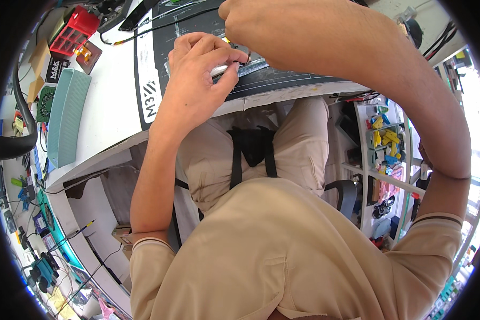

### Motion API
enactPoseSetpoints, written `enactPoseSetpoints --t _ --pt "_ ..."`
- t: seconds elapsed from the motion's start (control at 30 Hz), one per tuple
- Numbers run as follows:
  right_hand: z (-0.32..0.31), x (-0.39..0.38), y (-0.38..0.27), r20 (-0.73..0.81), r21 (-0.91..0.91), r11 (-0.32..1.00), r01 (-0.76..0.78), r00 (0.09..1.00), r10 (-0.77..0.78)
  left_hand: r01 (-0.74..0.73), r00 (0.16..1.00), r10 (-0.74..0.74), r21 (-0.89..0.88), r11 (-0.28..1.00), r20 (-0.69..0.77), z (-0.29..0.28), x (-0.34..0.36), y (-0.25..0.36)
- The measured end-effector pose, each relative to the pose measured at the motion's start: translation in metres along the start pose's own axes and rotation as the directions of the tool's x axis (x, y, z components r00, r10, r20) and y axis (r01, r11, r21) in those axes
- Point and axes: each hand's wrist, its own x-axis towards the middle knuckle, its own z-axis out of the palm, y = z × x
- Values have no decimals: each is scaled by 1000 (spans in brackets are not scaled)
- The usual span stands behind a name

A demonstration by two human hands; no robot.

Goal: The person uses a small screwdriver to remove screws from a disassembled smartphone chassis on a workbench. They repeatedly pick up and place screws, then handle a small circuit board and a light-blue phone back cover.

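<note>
A: What is the left hand (197,74) busy with?

B: It has a small white piece (218,70) between the thumb and the bent fingers. The grip is narrow, with the thumb tip close to the forefinger tip.

A: How does the piece look?

B: White, pale against the dark mat (304,80), and longer than it is thick. It slants, its right end a bit higher than its left. Fingers cover part of it, so I can't tell its full shape.

A: Where is it exactly?

B: Over the mat, near the table's front edge, inside the curve of the left hand. Just right of it, a greyish, see-through-looking strip (255,67) lies on the mat.

A: And the right hand (245,22)?

B: It is bent over at the wrist, above and to the right of the left hand. The back of it hides most of the fingers, so I can't tell whether it grips anything. A bit of yellow (228,39) shows just under it.

A: What else is around them?

B: A black cable (168,25) runs across the mat's far part. Well to the left, on the white table (114,96), are a long teal tray (69,117) and a red box (74,32) with compartments.
</note>
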Motion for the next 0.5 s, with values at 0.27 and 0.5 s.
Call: enactPoseSetpoints --t 0.27,0.5 --pt "6 8 2 45 -31 1000 5 999 -4 -28 999 29 44 999 -20 3 -2 -2" --pt "3 8 -5 36 -57 998 -5 999 7 -51 998 53 59 997 -30 3 -3 -2"
